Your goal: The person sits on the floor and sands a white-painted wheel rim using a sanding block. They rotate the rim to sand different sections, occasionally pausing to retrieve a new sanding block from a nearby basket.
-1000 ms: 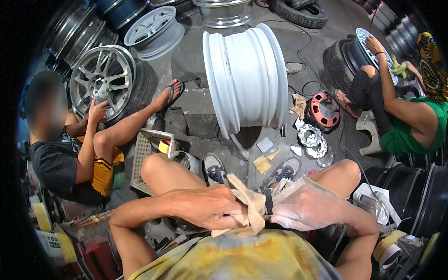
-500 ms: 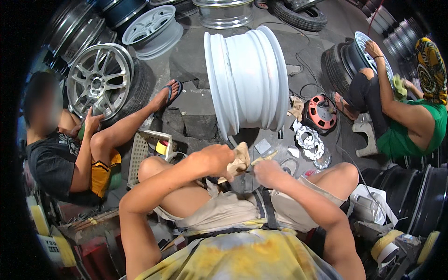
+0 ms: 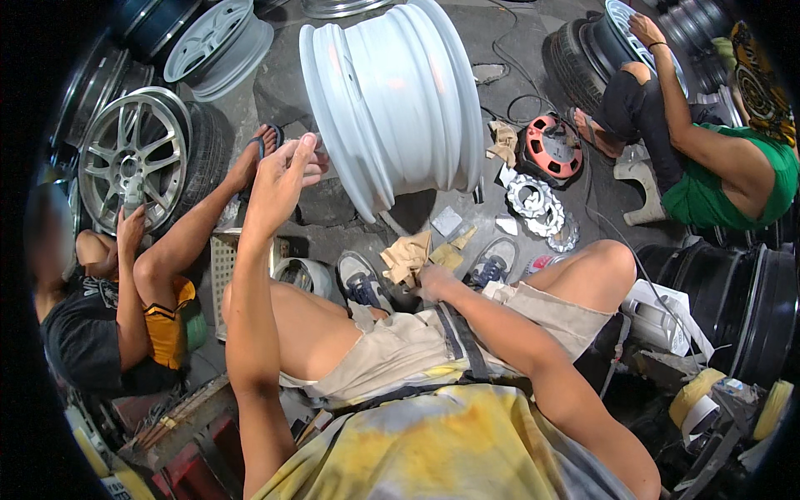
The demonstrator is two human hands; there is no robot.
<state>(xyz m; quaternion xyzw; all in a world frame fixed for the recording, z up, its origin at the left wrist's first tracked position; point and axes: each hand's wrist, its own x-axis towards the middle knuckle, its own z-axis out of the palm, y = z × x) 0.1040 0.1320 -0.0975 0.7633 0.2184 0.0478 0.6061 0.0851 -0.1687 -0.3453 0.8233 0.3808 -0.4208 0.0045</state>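
The pale-coated wheel rim [image 3: 387, 112] is standing on edge at centre, ahead of you; by judgement its surface is partly done, faint pinkish patches on the barrel appearing unfinished. You are holding your left hand [image 3: 286, 175] forward beside the rim's near left edge, arm outstretched, thumb upright, fingers half curled and apparently gripping nothing, contact uncertain. Your right hand [image 3: 435, 283] is blurring low and near, at crumpled brown paper [image 3: 407, 255]; whether its fingers are grasping this, I cannot tell.
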